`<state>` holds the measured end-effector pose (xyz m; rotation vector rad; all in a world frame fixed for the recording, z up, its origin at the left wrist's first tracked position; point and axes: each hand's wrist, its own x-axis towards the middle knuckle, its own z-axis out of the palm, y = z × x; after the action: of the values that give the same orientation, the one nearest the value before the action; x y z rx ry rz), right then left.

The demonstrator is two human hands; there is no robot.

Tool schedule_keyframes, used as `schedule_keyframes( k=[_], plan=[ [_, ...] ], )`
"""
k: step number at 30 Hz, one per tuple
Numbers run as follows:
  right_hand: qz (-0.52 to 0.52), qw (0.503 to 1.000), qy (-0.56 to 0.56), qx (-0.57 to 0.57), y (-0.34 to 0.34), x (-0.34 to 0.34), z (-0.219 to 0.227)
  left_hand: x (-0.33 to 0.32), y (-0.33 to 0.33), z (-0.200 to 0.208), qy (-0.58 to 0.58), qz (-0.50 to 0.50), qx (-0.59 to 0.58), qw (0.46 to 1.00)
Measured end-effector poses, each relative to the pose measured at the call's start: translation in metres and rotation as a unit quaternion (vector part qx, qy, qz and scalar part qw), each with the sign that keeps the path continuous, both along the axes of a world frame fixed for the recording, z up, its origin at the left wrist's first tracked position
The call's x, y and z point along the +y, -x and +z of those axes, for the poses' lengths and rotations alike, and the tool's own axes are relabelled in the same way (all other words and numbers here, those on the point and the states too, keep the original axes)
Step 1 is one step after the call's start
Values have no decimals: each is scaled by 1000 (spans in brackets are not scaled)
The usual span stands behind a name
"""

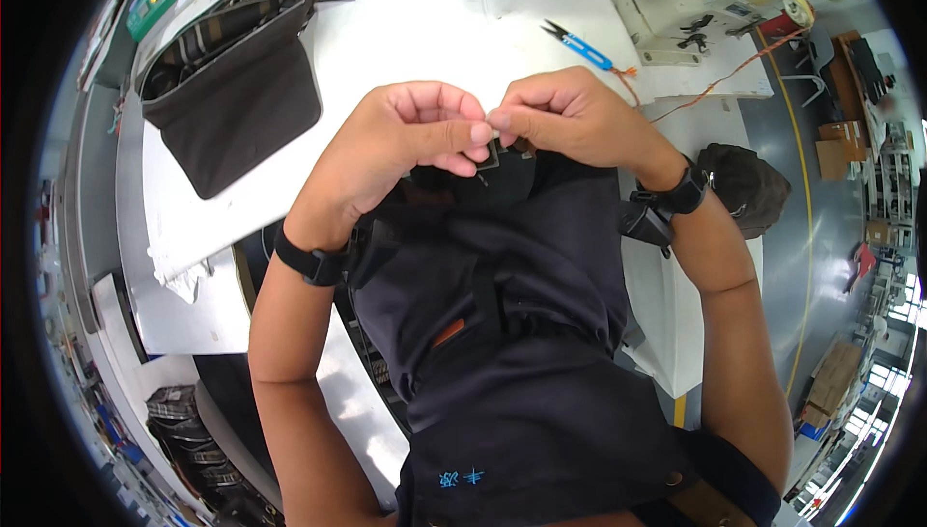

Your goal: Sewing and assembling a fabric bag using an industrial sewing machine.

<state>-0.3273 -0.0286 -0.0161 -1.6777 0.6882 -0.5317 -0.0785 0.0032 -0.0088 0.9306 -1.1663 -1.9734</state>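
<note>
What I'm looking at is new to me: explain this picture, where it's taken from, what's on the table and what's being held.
There is no machine doing the handling, just a person's left hand and right hand. The single picture comes from a wide fisheye camera on that person's head, looking down, so straight edges bend near the rim.

On the white table lie a dark bag with a patterned lining, at the left, and blue-handled thread snips, beyond the right hand.

The hands meet at the fingertips in front of the dark apron, their fingers pinched. Whatever sits between them is too small to make out.
</note>
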Motion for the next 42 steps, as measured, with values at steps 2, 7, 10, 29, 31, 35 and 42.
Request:
schedule_keyframes(
  k=[2, 7, 10, 29, 31, 35, 42],
  plan=[
    [2, 999, 52, 12, -2, -1, 1, 3, 3, 3, 10, 18, -54, 998],
    [0, 987, 156, 43, 1, -4, 9, 2, 14, 8, 58, 49, -149, 986],
    [4, 989, 133, 62, 8, -6, 14, -1, 18, 9, 55, 31, -98, 993],
    [-90, 986, -95, -102, -7, -1, 26, -9, 29, 6, 114, 89, 80, 986],
    [-106, 975, -115, -155, -12, 5, 25, -9, 29, 1, 117, 98, 100, 983],
    [-127, 970, -95, -184, -22, 13, 26, -8, 28, -4, 137, 106, 129, 976],
    [-151, 965, -68, -204, -30, 14, 27, -2, 29, -4, 105, 114, 203, 967]
  ],
)
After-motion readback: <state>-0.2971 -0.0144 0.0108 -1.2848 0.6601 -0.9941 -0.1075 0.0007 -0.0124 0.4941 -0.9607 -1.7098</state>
